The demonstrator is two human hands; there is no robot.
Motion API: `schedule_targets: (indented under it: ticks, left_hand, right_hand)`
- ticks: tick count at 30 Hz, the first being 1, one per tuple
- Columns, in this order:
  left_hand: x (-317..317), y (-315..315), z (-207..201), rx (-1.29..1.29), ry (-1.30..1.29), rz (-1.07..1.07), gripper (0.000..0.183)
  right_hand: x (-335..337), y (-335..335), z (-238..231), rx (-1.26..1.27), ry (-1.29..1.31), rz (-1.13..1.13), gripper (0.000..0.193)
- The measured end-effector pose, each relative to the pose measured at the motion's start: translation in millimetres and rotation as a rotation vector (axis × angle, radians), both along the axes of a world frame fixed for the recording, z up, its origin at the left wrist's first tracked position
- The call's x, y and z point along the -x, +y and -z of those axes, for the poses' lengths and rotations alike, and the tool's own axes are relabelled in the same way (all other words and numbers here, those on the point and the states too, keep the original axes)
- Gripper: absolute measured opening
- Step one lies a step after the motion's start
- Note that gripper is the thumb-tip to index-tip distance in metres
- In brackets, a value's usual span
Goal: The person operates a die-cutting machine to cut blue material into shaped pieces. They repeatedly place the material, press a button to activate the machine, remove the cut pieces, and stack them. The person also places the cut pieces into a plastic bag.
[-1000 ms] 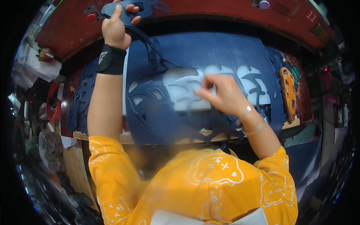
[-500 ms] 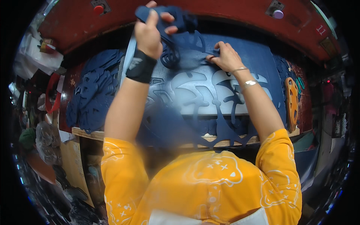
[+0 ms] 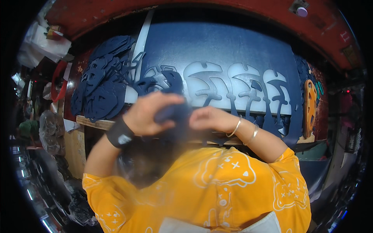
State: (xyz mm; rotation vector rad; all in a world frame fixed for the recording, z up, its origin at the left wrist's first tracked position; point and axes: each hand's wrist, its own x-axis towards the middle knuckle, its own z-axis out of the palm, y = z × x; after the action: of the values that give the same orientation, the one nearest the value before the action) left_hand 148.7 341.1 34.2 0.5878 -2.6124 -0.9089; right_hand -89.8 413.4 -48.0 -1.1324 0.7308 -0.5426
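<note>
My left hand (image 3: 149,114), with a black band at the wrist, is closed round dark blue cut-out pieces (image 3: 175,118) close to my chest. Motion blurs these pieces, and their number and outline do not show. Just to their right is my right hand (image 3: 210,119), its fingers curled inward; whether they pinch an edge is hidden. Beyond both hands lies a dark blue sheet (image 3: 217,40) with curved cut-outs, through which a white board (image 3: 208,73) shows. Loose dark blue offcuts (image 3: 163,79) rest on the sheet behind my left hand.
A heap of dark blue cut pieces (image 3: 103,79) lies at the left. At the right end an orange perforated form (image 3: 310,105) stands on edge. A red machine beam (image 3: 233,8) spans the back, with a pale purple knob (image 3: 302,11). A wooden edge (image 3: 95,122) runs in front.
My left hand has come down from the far side toward my chest with dark blue pieces. My right hand has drawn back from the sheet to beside it. The view has shifted.
</note>
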Motion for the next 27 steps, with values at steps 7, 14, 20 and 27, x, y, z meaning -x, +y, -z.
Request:
schedule_targets:
  ticks: [7,14,20,27]
  left_hand:
    - [0.9,32.9,53.0,0.308,0.158,-0.155,0.055]
    - [-2.8,0.3,26.0,-0.706,0.905,-0.550,0.038]
    - [4.6,-4.8,21.1,-0.783,0.820,-0.537,0.037]
    - [-7.4,-13.6,2.4,-0.713,0.850,-0.674,0.039]
  right_hand:
    - [-7.9,-0.4,-10.5,-0.389,-0.449,0.122,0.027]
    - [10.2,4.1,-95.5,0.577,0.582,0.090,0.028]
    - [-54.3,-50.4,-70.6,1.018,0.456,0.600,0.025]
    - [-26.5,-40.0,-105.6,0.573,0.607,-0.289,0.046]
